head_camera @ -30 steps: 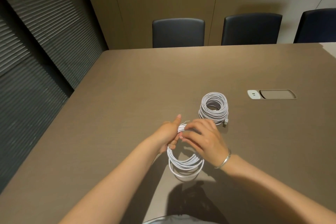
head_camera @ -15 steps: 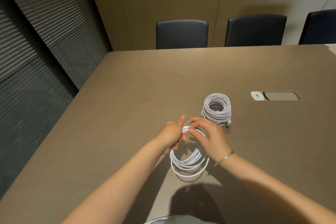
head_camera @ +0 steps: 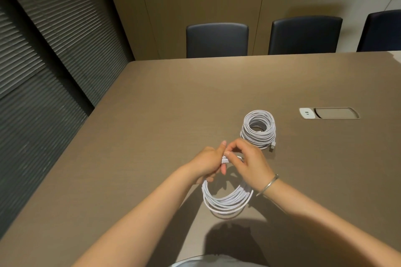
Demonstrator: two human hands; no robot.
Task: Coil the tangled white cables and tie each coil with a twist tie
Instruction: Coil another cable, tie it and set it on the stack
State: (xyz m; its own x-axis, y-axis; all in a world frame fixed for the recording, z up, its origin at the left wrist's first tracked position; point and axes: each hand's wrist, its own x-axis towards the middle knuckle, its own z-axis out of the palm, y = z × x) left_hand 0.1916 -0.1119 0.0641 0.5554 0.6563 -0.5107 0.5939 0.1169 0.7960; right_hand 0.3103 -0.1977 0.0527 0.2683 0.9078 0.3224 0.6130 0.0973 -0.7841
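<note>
Landmark: the power socket panel (head_camera: 329, 113) set flush in the brown table (head_camera: 152, 115).
Held coil: a white cable coil (head_camera: 225, 202) hangs from both hands above the table, well nearer the person than the panel and to its left.
Left hand: the left hand (head_camera: 207, 163) is closed around the top of the held coil, thumb raised.
Right hand: the right hand (head_camera: 249, 165) pinches at the same bunched top, fingertips touching the cable; a thin tie may be under them, but it is too small to tell.
Bracelet: a silver bracelet (head_camera: 269, 185) on the right wrist.
Finished coil: a second white coil (head_camera: 258, 129) lies flat on the table, left of the panel and just beyond the hands, its plug end at the near right edge.
Chairs: three dark chairs (head_camera: 217, 40) stand at the table's far edge, beyond the panel.
</note>
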